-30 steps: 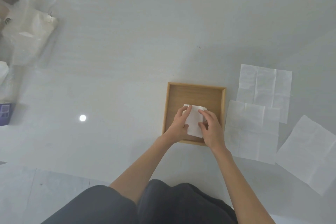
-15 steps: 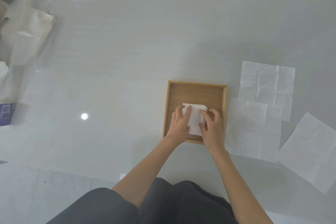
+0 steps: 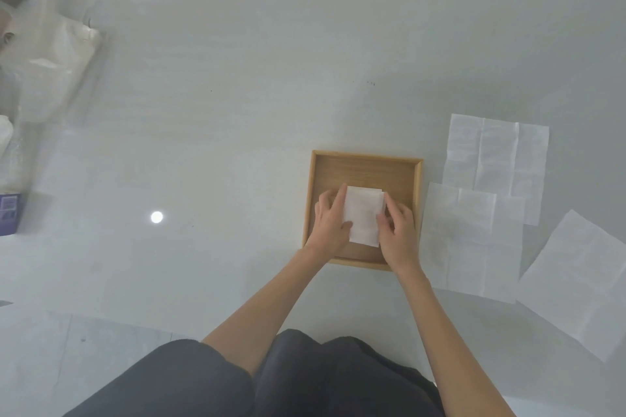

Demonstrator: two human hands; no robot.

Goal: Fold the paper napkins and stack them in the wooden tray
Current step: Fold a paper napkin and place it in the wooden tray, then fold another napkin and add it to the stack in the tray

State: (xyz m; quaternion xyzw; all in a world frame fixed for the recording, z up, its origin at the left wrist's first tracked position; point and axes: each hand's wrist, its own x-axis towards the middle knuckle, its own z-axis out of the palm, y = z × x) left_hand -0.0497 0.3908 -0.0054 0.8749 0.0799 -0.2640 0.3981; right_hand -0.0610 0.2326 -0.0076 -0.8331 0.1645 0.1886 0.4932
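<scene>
Subject item: a small white folded paper napkin [image 3: 363,215] lies inside the shallow square wooden tray [image 3: 366,159], in the near half of the tray floor, with bare wood visible beyond it. Its long axis runs away from the person, roughly parallel to the tray's side walls. A second layer edge shows at its far right corner, so it may be more than one napkin; this cannot be confirmed.

Left hand [image 3: 330,225]: laid flat along the left edge of the folded napkin, fingers extended and touching it. The grip is not clenched; it steadies rather than holds.

Right hand [image 3: 399,230]: at the right edge of the napkin, fingers curled with the tips on or over the paper's border. Whether it pinches the edge or merely presses it cannot be told.

The napkin sits between the two hands, touched on both sides. Judgement: the step in hand is squaring and seating the folded napkin in the tray.

Remaining stock: three unfolded white paper napkins on the pale grey desk [image 3: 237,112], all to the right of the tray. The nearest creased sheet [image 3: 474,240] lies just beside the tray's right wall and partly overlaps the farther creased sheet [image 3: 498,152]; a third tilted sheet [image 3: 576,281] lies further right. Judgement: the right hand is the nearer to this stock, and the next pickup would lie directly to its right.

Task is judged at an early stage.
</scene>
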